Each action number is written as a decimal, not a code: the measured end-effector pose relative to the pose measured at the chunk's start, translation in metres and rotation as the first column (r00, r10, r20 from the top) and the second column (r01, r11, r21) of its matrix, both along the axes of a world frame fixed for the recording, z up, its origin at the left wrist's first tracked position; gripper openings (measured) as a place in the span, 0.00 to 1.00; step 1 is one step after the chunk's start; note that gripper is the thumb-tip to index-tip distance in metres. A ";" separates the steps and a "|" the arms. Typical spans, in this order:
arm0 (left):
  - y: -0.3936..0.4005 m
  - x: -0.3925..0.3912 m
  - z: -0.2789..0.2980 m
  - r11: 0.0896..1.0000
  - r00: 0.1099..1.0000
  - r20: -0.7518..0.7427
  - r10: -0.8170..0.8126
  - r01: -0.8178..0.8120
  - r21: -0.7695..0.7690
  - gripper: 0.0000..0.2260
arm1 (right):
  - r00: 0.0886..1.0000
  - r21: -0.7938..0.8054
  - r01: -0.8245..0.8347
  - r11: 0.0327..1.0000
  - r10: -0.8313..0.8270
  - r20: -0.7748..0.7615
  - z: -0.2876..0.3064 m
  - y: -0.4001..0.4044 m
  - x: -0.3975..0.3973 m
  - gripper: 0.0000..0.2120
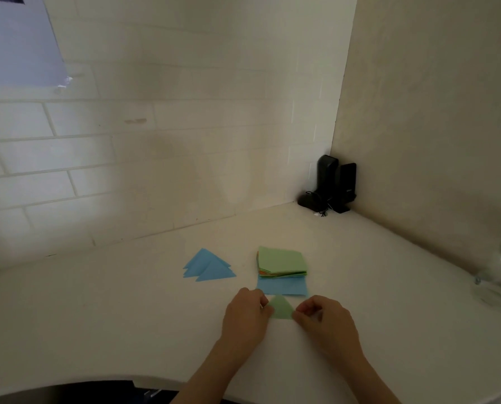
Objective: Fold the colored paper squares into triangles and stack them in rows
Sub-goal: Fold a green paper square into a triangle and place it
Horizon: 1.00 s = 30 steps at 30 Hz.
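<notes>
The green triangle [280, 309] lies on the counter [127, 316] just in front of the blue square [282, 287], its long folded edge running hand to hand; the left hand [247, 313] pinches one corner, the right hand [320, 319] the other, and the blue triangles [208, 266] sit nearer the left grip

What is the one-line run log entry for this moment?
step: folding | both hands pinch green triangle | blue triangles stacked left | paper stack waiting

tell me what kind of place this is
Probably a home or office desk corner: a white table against a tiled wall, small black speakers in the corner, and a stack of paper squares.
</notes>
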<state>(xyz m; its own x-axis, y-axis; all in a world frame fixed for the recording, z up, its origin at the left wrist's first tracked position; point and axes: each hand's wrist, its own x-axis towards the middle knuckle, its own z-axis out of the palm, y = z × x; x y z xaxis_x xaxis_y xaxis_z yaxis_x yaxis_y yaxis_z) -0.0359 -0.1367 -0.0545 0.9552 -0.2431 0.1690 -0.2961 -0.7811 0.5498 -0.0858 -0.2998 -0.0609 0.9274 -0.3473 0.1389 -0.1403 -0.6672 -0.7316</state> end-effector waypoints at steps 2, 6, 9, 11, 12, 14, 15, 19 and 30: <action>0.012 0.005 0.003 1.000 1.000 0.024 0.016 -0.015 -0.026 0.07 | 0.997 0.019 0.031 0.999 -0.032 0.075 -0.001 0.000 0.001 0.05; 0.052 0.028 0.017 0.980 0.987 0.066 0.146 -0.136 -0.145 0.05 | 0.951 -0.193 0.039 0.981 0.023 0.309 0.002 0.006 0.021 0.05; 0.077 0.042 0.022 0.953 0.970 0.060 0.237 -0.220 -0.208 0.07 | 0.948 -0.299 0.008 0.954 0.087 0.305 0.009 0.017 0.048 0.08; 0.088 0.050 0.020 0.939 0.961 0.049 0.271 -0.252 -0.236 0.07 | 0.959 -0.330 -0.032 0.943 0.122 0.255 0.013 0.025 0.066 0.15; 0.091 0.052 0.018 0.936 0.959 0.053 0.277 -0.257 -0.242 0.07 | 0.969 -0.348 -0.063 0.935 0.140 0.203 0.016 0.028 0.072 0.19; 0.093 0.055 0.013 0.939 0.959 0.077 0.271 -0.246 -0.240 0.05 | 0.982 -0.425 -0.122 0.897 0.172 0.083 0.017 0.030 0.082 0.25; 0.093 0.056 0.010 0.942 0.960 0.086 0.265 -0.239 -0.235 0.05 | 0.984 -0.470 -0.143 0.871 0.177 0.027 0.016 0.030 0.086 0.26; 0.095 0.066 -0.003 0.957 0.959 0.108 0.263 -0.244 -0.156 0.05 | 0.990 -0.541 -0.142 0.829 0.132 -0.058 0.010 0.032 0.089 0.25; 0.093 0.079 -0.015 0.940 0.937 0.153 0.315 -0.286 -0.186 0.04 | 0.987 -0.531 0.016 0.847 0.070 0.141 -0.011 0.036 0.097 0.07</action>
<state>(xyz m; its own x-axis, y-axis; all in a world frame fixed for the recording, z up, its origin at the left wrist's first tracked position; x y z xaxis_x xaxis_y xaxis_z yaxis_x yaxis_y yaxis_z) 0.0430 -0.0442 -0.0693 0.9300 0.0944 0.3553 -0.1653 -0.7559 0.6335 0.0111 -0.2635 -0.0721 0.8884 -0.1564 0.4317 -0.0346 -0.9603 -0.2767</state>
